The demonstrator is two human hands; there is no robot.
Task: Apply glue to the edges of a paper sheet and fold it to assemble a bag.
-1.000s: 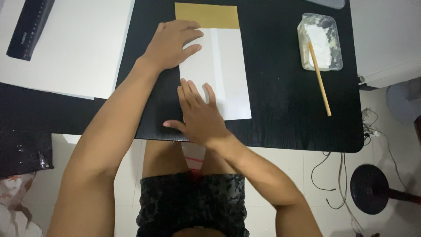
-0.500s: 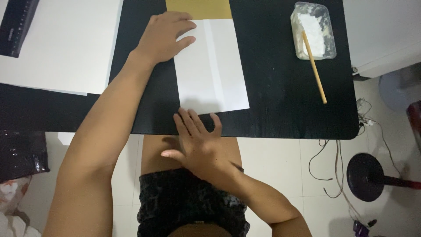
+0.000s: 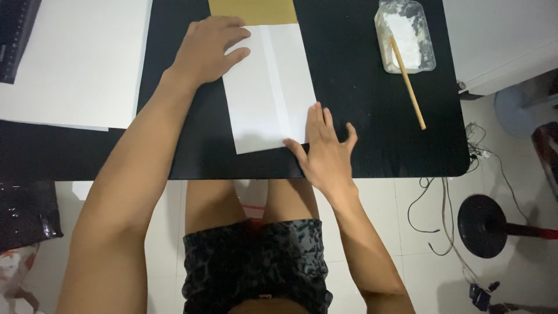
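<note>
left hand (image 3: 210, 49) flat, fingers curled slightly; right hand (image 3: 326, 152) flat, fingers spread.

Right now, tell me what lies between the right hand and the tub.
Only bare black table between the right hand and tub, per the head view.

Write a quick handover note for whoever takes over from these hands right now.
Left hand: flat on the top left of the folded white paper, pinning it.
Right hand: spread at the paper's bottom right corner, fingers on its edge.
Paper lies on the black table, a gold strip showing at its top.
Done: paper folded, with a lengthwise crease.
Left: stick and tub of white paste untouched.
</note>
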